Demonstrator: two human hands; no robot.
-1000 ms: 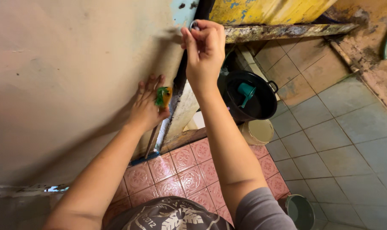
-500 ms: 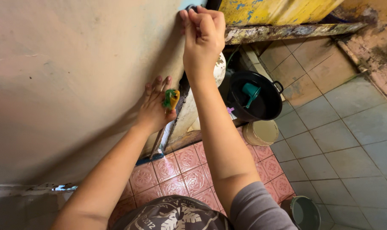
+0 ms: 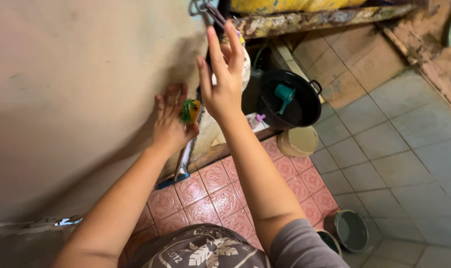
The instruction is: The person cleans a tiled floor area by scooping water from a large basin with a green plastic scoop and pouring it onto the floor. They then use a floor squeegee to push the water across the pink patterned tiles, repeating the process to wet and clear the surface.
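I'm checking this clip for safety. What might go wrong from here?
The left hand presses a screwdriver flat against the wall; if the palm shifts, it may slip and fall onto the pink floor tiles. The right hand is open, close under a metal hook and a rough, flaking beam, so the fingers might get scraped.

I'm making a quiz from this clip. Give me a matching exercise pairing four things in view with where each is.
Things:
1. teal scoop
2. orange-and-green tool
3. cream bucket
4. grey bucket

Places:
A. on the grey floor tiles at lower right
B. in the left hand
C. inside the black pot
D. just below the black pot in the picture

Pairs: 1-C, 2-B, 3-D, 4-A
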